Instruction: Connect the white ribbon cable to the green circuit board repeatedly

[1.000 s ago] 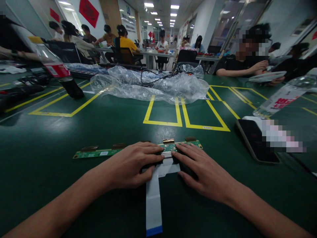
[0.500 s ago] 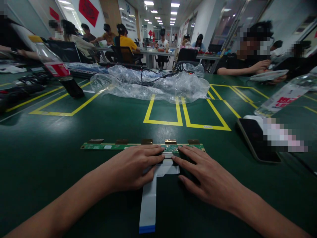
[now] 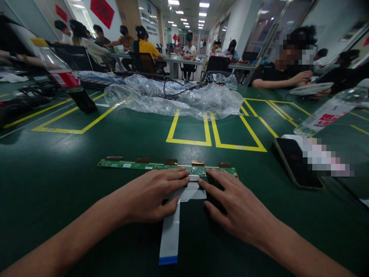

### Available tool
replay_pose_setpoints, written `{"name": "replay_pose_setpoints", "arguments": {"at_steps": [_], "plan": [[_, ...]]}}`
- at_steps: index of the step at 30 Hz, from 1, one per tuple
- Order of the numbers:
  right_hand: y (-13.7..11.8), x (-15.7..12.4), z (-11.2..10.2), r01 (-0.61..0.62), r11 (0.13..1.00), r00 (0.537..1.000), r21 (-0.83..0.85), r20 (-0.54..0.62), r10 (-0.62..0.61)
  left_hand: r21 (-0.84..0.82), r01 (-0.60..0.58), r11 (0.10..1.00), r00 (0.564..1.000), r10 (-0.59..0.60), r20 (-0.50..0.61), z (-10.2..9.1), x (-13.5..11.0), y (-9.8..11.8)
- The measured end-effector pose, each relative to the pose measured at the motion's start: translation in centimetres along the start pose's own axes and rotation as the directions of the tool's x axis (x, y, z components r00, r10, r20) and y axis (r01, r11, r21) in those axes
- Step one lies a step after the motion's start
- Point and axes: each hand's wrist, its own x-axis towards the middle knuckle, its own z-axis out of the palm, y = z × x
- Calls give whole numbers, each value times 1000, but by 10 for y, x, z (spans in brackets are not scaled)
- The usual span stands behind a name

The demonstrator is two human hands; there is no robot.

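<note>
A long, narrow green circuit board (image 3: 135, 166) lies on the table in front of me, with several brown flex tabs along its far edge. A white flat ribbon cable (image 3: 170, 238) with a blue end runs from the board's connector (image 3: 193, 178) toward me, bending sideways on its way. My left hand (image 3: 151, 194) rests its outstretched fingertips on the board and connector's left side, its thumb over the cable. On the connector's other side, my right hand (image 3: 235, 202) touches board and connector with spread fingertips. The left hand covers part of the cable.
Crumpled clear plastic wrap (image 3: 184, 98) with a black cord lies beyond the board. A cola bottle (image 3: 67, 79) stands at left. At right are a phone (image 3: 296, 163) and a clear bottle (image 3: 325, 113). Yellow tape marks the green table (image 3: 129, 250). A co-worker (image 3: 282, 73) sits across, at right.
The board's left end has swung slightly away from me, so the board lies at a small slant. Both hands keep their places at the connector.
</note>
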Motion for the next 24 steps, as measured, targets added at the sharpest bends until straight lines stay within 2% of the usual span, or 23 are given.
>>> {"name": "replay_pose_setpoints", "arguments": {"at_steps": [11, 15, 20, 24], "plan": [[-2, 1, -1, 12, 1000, 1000, 17, -12, -12, 104, -4, 995, 998, 10, -60, 8, 2, 3], [-2, 1, -2, 1, 1000, 1000, 21, -1, -1, 98, 5, 995, 998, 2, -69, 11, 1, 2], [1, 0, 1, 14, 999, 999, 29, -33, -13, 89, -8, 996, 992, 19, -127, 11, 4, 2], [3, 1, 3, 28, 1000, 999, 3, -18, -27, 83, 25, 996, 985, -10, -169, 14, 9, 3]]}}
